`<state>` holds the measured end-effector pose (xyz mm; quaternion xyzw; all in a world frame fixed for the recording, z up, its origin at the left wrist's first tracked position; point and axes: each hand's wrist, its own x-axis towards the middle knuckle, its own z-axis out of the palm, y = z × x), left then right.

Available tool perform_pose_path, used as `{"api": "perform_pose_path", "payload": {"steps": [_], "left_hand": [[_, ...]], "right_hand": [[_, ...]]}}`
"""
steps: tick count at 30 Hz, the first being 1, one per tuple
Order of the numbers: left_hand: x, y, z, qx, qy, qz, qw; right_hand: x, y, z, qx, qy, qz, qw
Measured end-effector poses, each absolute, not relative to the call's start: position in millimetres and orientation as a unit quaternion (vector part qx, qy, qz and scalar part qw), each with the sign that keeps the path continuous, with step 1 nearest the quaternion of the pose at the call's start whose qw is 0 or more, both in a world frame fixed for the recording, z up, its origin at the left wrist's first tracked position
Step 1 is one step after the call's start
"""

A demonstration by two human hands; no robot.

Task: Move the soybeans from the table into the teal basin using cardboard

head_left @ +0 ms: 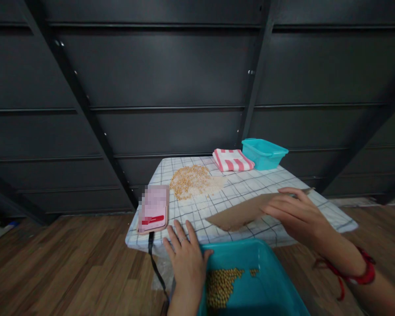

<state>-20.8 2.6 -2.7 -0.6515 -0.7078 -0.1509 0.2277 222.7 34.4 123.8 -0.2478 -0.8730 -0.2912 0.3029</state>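
My left hand [187,256] lies at the table's front edge with its fingers spread, its thumb by the rim of a large teal bin [255,248]. Yellowish-green beans or peas [219,285] are gathered in the bin's left part. Over the right side of the table, my right hand [292,210] is closed on a flat brown piece of cardboard [240,214], held tilted above the checked cloth. Farther back on the cloth, a pile of yellow grains or split beans [189,180] spreads out, mixed with whitish grains toward its right side.
A phone [156,206] in a pink case lies at the table's left edge, a black strap [154,263] hanging below it. A folded red-and-white striped towel [232,160] and a small teal basket [265,153] stand at the back. Dark metal panels [164,66] rise behind the table.
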Motion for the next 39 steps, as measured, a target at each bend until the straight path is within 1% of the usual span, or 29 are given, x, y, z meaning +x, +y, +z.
{"api": "perform_pose_path", "payload": {"steps": [2, 4, 8, 10, 17, 23, 30, 39], "left_hand": [[-21.5, 2.8, -2.2, -0.650, -0.712, -0.144, 0.225], [-20.9, 2.9, -0.2, -0.649, -0.716, -0.137, 0.218], [-17.4, 3.0, 5.0, -0.638, -0.737, -0.129, 0.184], [-15.8, 3.1, 6.3, -0.632, -0.745, -0.126, 0.171], [-16.1, 2.4, 3.8, -0.637, -0.735, -0.118, 0.202], [-14.8, 2.0, 9.6, -0.627, -0.745, -0.118, 0.195], [-15.3, 1.0, 8.8, -0.629, -0.742, -0.128, 0.192], [-14.2, 1.3, 11.3, -0.629, -0.737, -0.131, 0.209]], "right_hand": [[219.5, 29.9, 121.8, -0.258, -0.885, -0.259, 0.288], [212.6, 30.8, 117.6, -0.264, -0.886, -0.255, 0.285], [193.5, 47.6, 108.2, -0.244, -0.867, -0.319, 0.296], [185.6, 57.5, 106.7, -0.232, -0.864, -0.330, 0.300], [187.8, 68.7, 125.5, -0.236, -0.839, -0.360, 0.334], [200.4, 80.4, 135.0, -0.257, -0.822, -0.391, 0.325], [205.1, 86.8, 122.0, -0.260, -0.843, -0.354, 0.311], [216.5, 69.1, 127.1, -0.266, -0.845, -0.335, 0.320]]}}
